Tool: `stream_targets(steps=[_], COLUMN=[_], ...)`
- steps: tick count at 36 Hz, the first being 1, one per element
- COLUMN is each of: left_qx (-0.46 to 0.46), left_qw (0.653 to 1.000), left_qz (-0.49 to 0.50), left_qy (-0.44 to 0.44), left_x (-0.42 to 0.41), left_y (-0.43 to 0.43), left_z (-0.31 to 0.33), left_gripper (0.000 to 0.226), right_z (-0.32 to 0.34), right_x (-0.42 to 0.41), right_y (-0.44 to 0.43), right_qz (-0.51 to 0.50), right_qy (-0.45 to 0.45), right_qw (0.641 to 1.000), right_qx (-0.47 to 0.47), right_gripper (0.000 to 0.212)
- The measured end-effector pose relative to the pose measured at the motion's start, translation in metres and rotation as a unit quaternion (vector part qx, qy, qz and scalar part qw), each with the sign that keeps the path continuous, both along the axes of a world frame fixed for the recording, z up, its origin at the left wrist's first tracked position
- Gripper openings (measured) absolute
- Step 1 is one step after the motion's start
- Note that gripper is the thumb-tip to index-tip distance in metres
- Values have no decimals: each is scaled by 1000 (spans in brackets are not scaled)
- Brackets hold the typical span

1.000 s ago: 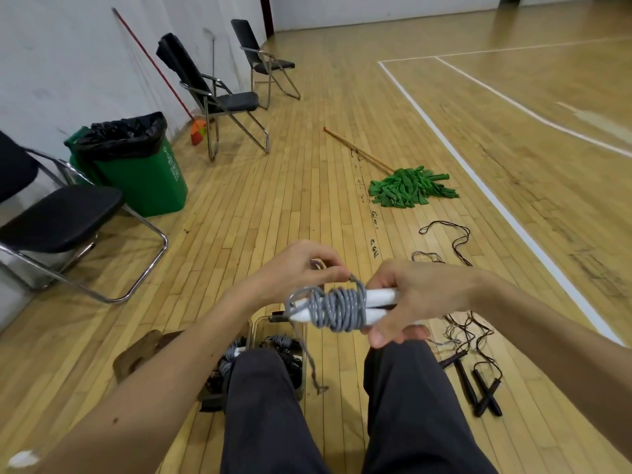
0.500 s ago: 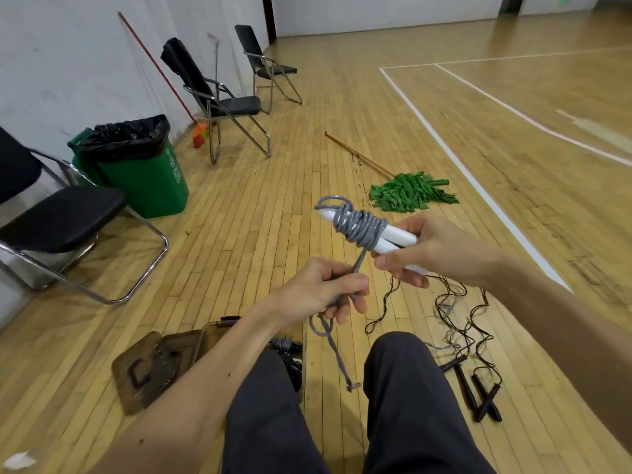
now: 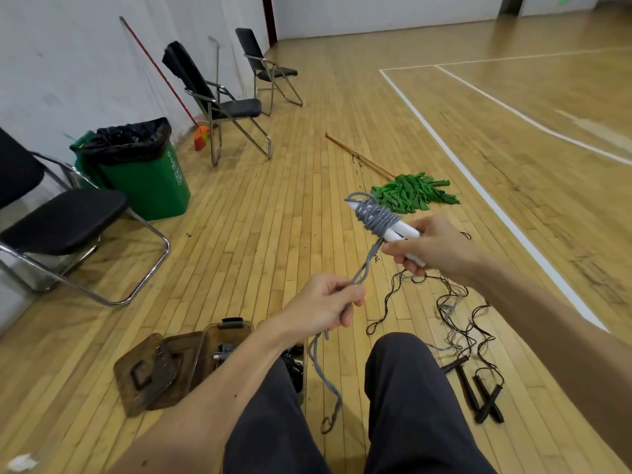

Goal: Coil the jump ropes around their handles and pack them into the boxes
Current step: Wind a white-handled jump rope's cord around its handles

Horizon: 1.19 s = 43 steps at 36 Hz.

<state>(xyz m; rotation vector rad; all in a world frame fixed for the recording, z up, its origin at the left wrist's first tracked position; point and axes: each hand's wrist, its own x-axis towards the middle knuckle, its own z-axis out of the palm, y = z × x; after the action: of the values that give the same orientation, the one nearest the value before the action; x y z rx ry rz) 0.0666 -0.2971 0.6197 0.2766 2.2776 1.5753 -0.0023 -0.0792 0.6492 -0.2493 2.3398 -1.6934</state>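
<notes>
My right hand (image 3: pixel 431 247) grips the two white handles (image 3: pixel 400 233) of a grey jump rope, raised and tilted up to the left. Grey rope coils (image 3: pixel 376 216) wrap their upper part. My left hand (image 3: pixel 325 304) pinches the doubled loose end of the grey rope (image 3: pixel 363 272) below the handles, and the tail (image 3: pixel 328 381) hangs down between my knees. A brown translucent box (image 3: pixel 224 331) stands open on the floor by my left leg, with coiled ropes partly hidden inside. Black jump ropes (image 3: pixel 455 306) with black handles (image 3: pixel 478 393) lie tangled on the floor to my right.
The box's lid (image 3: pixel 150 372) lies left of the box. A green mop (image 3: pixel 412 191) lies on the wooden floor ahead. A green bin (image 3: pixel 143 172) and several black folding chairs (image 3: pixel 68 224) stand along the left wall.
My right hand lifted the wrapped handles up and to the right. My left hand came down off the coils and now pulls the loose end taut below them.
</notes>
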Motion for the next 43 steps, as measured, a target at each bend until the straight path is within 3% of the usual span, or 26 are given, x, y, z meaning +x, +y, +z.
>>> stream_targets(steps=[6, 12, 18, 24, 28, 34, 43], left_qx=[-57, -175, -367, -393, -403, -386, -334], left_qw=[998, 984, 911, 878, 847, 823, 837], left_qz=[-3, -24, -81, -115, -141, -183, -131], left_qy=[-23, 30, 168, 246, 316, 375, 412], left_x=[3, 5, 13, 2, -4, -10, -29], left_y=[-10, -10, 1, -11, -13, -4, -10], left_z=[-5, 5, 29, 56, 68, 76, 60], left_gripper=[38, 45, 46, 50, 49, 45, 44], right_z=[-10, -23, -36, -41, -36, -33, -19], right_x=[-8, -15, -16, -3, 9, 29, 54], right_y=[10, 13, 8, -4, -18, -37, -40], right_qz=[-23, -37, -6, 69, 135, 231, 344], right_qy=[1, 38, 10, -68, -132, -151, -187], right_qw=[998, 985, 977, 957, 933, 897, 881], right_qx=[64, 162, 214, 272, 305, 344, 264], right_gripper=[17, 17, 18, 25, 18, 20, 20])
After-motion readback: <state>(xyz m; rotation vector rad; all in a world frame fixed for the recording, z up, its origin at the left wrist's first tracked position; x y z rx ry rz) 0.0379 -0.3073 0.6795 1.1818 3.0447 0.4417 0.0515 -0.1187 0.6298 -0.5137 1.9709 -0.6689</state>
